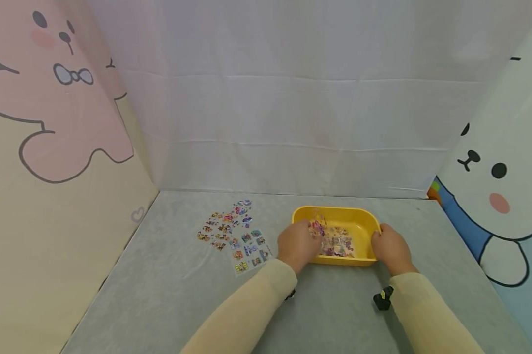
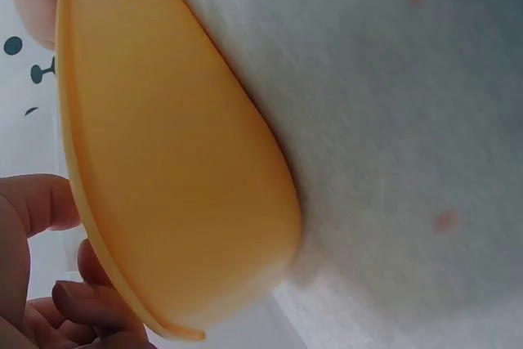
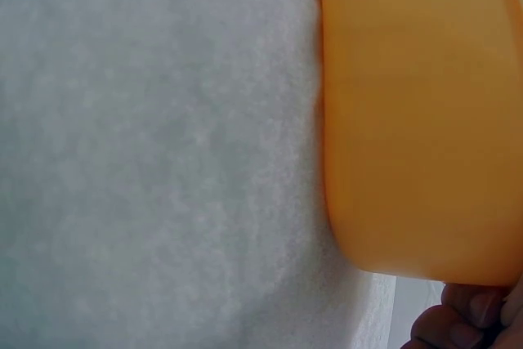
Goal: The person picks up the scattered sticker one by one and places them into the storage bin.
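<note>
Yellow plastic makes up the tray [image 1: 361,235], which sits on the grey desk [image 1: 160,295], in front of both arms and a bit to the right. Inside it lie see-through sticker sheets [image 1: 338,246] with lots of tiny pictures, mostly pink and purple. The right hand [image 1: 393,249] holds the tray's right end, and its fingers [image 3: 445,324] are bent and pinch the edge there. The left hand [image 1: 298,245] is at the other end, up against the edge and reaching a little way in. Its fingers [image 2: 51,202] are bent too, and one sticker sheet tips up right beside them, but I cannot tell if they pinch it. More stickers [image 1: 219,228] lie flat on the desk, to the left of the tray, with a clear sheet [image 1: 251,250] of little square pictures near the left hand. Both sleeves [image 1: 244,307] are cream. Behind the desk hangs a white cloth [image 1: 292,108]. A pink bear [image 1: 77,110] is drawn on the left wall, and a white bear [image 1: 483,191] on the right.
</note>
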`<state>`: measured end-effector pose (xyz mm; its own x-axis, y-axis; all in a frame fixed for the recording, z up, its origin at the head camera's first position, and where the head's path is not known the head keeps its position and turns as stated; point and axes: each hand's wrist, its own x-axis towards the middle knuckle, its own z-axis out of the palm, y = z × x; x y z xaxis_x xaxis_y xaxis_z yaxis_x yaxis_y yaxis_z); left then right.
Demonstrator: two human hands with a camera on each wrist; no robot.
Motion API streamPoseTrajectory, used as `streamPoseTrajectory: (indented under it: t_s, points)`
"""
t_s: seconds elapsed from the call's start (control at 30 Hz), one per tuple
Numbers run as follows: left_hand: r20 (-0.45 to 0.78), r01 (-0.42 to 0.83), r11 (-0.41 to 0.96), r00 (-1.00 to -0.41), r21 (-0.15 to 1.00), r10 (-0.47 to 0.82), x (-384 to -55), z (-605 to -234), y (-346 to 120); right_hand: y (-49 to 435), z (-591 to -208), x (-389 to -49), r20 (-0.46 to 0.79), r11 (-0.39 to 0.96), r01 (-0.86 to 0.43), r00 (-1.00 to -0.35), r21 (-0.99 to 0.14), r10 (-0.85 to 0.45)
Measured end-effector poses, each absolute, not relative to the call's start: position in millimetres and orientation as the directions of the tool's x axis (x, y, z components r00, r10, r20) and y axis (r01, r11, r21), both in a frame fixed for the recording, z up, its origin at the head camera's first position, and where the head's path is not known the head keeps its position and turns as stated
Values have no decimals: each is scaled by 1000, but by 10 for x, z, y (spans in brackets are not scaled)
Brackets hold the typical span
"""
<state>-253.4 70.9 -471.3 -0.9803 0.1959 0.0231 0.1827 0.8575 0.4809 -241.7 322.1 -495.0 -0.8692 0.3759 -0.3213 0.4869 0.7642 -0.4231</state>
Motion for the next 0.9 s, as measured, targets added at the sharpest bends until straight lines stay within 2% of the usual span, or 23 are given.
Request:
streamPoseTrajectory:
  t_s: [0.27, 0.47, 0.7, 0.9]
  points:
    - [31, 169, 883, -984, 439, 173, -2600, -4755, 604, 3219, -4941, -2406, -328, 760, 489, -868, -429, 373]
    - [8, 156, 865, -985, 476, 173, -2624, -4777, 507, 3211, -4931, -2405, -323, 765, 485, -870, -424, 372]
    - [112, 215, 834, -977, 509, 183, -2653, -4863, 343, 3191, -4929, -2404, -320, 764, 490, -868, -421, 380]
    - [103, 195, 823, -981, 533, 166, -2716, -4910, 151, 3181, -4912, -2398, -325, 756, 499, -863, -424, 388]
